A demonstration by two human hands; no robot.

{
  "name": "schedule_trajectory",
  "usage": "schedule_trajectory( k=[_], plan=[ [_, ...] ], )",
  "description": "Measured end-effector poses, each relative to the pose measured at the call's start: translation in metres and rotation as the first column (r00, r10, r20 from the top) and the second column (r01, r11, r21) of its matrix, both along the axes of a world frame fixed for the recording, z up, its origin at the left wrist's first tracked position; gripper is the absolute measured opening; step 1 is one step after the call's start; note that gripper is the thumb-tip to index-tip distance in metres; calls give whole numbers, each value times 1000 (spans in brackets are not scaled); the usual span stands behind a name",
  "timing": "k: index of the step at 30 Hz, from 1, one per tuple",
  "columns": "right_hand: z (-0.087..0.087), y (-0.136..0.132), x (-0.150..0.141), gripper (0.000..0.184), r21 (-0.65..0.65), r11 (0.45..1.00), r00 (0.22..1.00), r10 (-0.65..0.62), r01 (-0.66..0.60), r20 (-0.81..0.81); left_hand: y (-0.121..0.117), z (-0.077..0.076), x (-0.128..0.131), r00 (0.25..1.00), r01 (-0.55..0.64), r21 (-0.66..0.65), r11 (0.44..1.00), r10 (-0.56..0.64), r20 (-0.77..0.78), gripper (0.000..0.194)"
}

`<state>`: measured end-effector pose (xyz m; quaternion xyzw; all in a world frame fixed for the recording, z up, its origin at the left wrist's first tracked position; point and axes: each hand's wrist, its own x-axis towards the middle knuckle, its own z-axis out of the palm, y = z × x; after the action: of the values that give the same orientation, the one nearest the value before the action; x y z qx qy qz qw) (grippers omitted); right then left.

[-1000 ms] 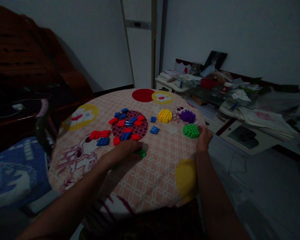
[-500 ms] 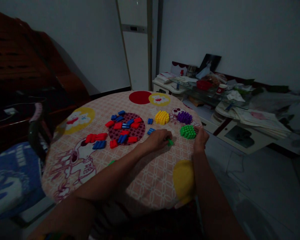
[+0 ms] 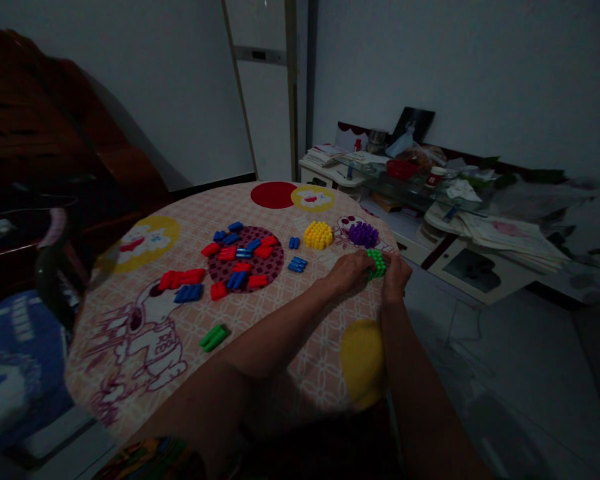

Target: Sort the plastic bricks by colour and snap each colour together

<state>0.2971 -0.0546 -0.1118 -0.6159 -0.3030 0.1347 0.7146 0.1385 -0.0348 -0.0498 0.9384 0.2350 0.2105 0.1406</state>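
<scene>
A green cluster of bullet-shaped building blocks stands near the right edge of the round table, between my hands. My left hand is closed at its left side; the green piece in those fingers is now hidden. My right hand is curled against the right side of the cluster and steadies it. Just behind stand a purple cluster and a yellow cluster. Loose green blocks lie beyond my left forearm.
Loose red blocks and blue blocks are scattered over the left and middle of the patterned tablecloth. A blue-covered chair is at the left. A cluttered low cabinet stands beyond the table's right side.
My left hand has moved right with a green piece, from the open tablecloth to the green cluster. My right hand stays beside the cluster. The loose green blocks at left have come into fuller view.
</scene>
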Motion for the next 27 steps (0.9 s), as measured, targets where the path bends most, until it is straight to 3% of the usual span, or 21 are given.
schedule_trajectory(
  k=[8,13,16,21,24,27],
  plan=[
    [3,-2,-1,47,0,1000,1000,16,-16,-14,-2,-8,7,1000,-15,44,999,15,7,24],
    [1,-1,0,48,-11,1000,1000,14,-14,10,-6,4,-16,996,-91,19,996,91,21,31],
    [0,1,0,49,19,1000,1000,7,-8,8,-1,24,-58,983,-184,-3,983,184,-20,30],
    [0,4,1,47,19,1000,999,-19,19,-26,10,57,-161,876,-370,-51,928,330,-352,19],
    [-1,3,2,47,29,999,1000,-16,16,-7,3,61,-221,783,-467,-3,884,411,-467,18],
    [-3,3,4,48,41,999,999,-35,35,4,-17,58,-264,710,-580,-3,815,503,-492,16]
  ],
)
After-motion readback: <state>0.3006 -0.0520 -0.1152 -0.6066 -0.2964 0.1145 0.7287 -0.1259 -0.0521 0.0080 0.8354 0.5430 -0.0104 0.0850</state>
